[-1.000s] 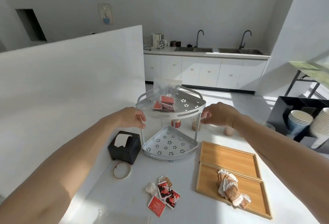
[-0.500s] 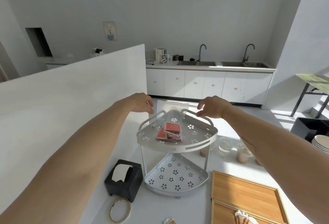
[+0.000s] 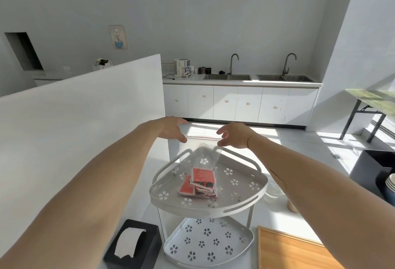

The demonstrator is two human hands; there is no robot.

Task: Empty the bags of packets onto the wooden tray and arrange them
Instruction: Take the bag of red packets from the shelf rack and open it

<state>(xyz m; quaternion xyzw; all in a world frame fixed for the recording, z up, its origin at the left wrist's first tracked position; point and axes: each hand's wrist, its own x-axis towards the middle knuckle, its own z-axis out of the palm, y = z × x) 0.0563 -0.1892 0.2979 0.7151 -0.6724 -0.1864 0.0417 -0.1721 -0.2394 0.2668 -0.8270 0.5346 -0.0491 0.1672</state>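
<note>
Bag (image 3: pixel 199 157) top edge between hands (image 3: pixel 234 135)

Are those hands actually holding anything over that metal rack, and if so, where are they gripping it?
Yes: a clear plastic bag of red packets, pinched at its top zip edge, left hand at one corner, right hand at the other.

Bright daylight pours in from my right, laying hard sunlit patches on the floor (image 3: pixel 224 127) behind the metal rack (image 3: pixel 208 196) and washing the table (image 3: pixel 271 221) beside it nearly white. My forearms throw soft shadows to the left of the rack. The clear bag (image 3: pixel 202 157) above it glints. The wide lens bends walls and cabinets outward at the edges; my nearest forearm blurs.
</note>
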